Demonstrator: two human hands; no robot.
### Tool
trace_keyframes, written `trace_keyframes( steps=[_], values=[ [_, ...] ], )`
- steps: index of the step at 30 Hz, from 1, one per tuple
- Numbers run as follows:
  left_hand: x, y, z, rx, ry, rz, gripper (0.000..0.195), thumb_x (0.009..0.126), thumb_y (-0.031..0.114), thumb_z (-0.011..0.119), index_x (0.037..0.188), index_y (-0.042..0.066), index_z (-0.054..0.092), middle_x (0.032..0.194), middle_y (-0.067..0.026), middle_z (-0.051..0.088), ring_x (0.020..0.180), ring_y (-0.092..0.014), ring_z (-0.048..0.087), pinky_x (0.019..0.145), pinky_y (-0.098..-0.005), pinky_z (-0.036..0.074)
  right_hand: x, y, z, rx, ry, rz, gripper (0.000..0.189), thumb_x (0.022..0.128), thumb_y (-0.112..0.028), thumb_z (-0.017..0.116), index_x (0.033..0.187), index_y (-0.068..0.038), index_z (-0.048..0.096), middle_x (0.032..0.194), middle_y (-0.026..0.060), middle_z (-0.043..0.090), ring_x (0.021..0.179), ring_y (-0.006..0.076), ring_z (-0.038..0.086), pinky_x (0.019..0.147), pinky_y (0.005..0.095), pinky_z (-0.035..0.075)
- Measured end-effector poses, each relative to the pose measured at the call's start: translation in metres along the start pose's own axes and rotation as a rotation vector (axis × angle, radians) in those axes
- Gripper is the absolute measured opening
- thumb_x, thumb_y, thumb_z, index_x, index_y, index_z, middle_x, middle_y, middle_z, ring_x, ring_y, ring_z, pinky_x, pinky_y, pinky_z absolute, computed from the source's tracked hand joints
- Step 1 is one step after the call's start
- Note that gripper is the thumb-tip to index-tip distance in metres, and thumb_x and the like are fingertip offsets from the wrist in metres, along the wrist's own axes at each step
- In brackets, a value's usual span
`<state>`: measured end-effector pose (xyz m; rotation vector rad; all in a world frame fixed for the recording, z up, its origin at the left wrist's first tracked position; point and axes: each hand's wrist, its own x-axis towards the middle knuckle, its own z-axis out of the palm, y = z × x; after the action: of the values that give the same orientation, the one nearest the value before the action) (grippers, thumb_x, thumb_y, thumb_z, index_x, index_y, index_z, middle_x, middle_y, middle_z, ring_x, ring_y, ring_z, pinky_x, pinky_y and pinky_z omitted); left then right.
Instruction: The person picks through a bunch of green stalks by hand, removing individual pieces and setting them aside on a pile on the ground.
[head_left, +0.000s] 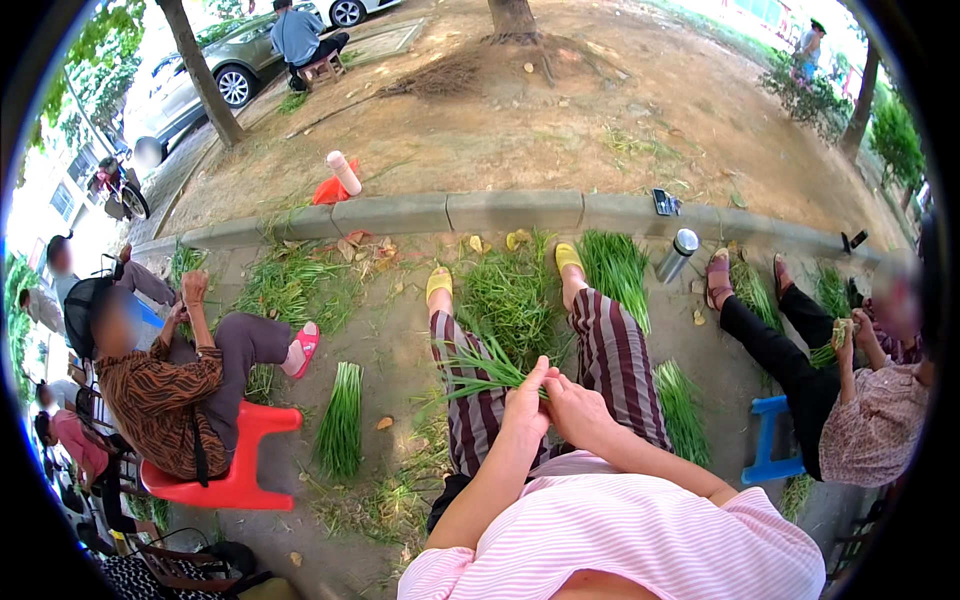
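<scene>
My left hand (529, 401) is closed around a small bunch of chive-like greens (480, 373), whose long thin leaves fan out to the left over my lap. Pressed against it, my right hand (577, 411) has its fingertips at the stem end of the bunch; the stems themselves are hidden between my fingers. Between my feet lies a loose heap of green leaves and trimmings (510, 300). Neater bundles of the same greens rest beside my right leg, one bundle (615, 274) near the foot and another bundle (681, 412) by the thigh.
On the left, a tidy bundle (341, 424) lies near a person on a red plastic stool (259, 457). People handle greens at right beside a blue stool (771, 439). A steel flask (678, 256) stands before the stone kerb (517, 211); a phone (661, 202) lies on it.
</scene>
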<state>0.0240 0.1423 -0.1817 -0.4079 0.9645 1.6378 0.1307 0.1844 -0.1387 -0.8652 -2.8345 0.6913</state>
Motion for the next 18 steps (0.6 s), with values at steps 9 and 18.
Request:
trace_keyframes(
  steps=[9, 18],
  values=[
    [-0.004, 0.062, 0.010, -0.259, -0.231, 0.280, 0.021, 0.098, 0.029, 0.058, 0.107, 0.010, 0.055, 0.070, 0.0005, 0.056, 0.067, -0.014, 0.058, 0.083, -0.0397, 0.056, 0.012, -0.005, -0.033, 0.600, 0.164, -0.120, 0.038, 0.093, -0.022, 0.061, 0.126, -0.004, 0.054, 0.102, 0.0141, 0.060, 0.086, 0.0286, 0.065, 0.073, 0.0375, 0.053],
    [-0.036, 0.078, 0.048, -0.179, -0.452, 0.407, 0.020, 0.095, 0.022, 0.063, 0.110, 0.009, 0.058, 0.079, 0.0018, 0.059, 0.070, -0.010, 0.059, 0.086, -0.0339, 0.054, 0.028, 0.016, -0.017, 1.931, 0.142, 0.689, 0.060, 0.103, -0.053, 0.031, 0.130, -0.004, 0.052, 0.123, 0.0098, 0.058, 0.112, 0.0235, 0.056, 0.099, 0.0436, 0.045]
  ],
)
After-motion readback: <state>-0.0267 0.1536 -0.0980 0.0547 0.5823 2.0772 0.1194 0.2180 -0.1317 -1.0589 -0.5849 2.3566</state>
